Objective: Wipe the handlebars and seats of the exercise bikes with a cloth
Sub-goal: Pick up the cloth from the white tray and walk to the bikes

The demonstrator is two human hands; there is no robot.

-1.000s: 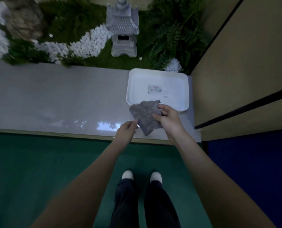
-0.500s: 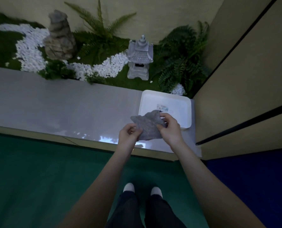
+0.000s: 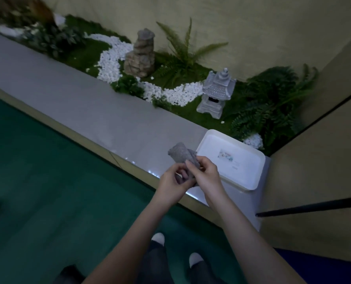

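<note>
Step in hand, as judged: readying the cloth before any wiping; no bike, handlebar or seat is in view, so the wiping proper is not yet begun. Cloth is grey, bunched, held in the air between both hands, above the near edge of the ledge and just left of the tray; not touching either. Left hand: fingers curled, pinching the lower part of the cloth. Right hand: thumb and fingers curled round the cloth from the right side. Upper end of the cloth sticks up loose above both hands. To do this step well, likely: fold into a flat pad with a clean face outward, tuck the loose end in so it does not trail, then pass it to one hand so the other is free to steady a bike. Risk: a loosely bunched cloth wipes unevenly. Count: cloth 1; hands 2; tray 1, white, on the ledge at its right end; stone lantern 1; rock 1; shoes 2; ferns several, not countable.
</note>
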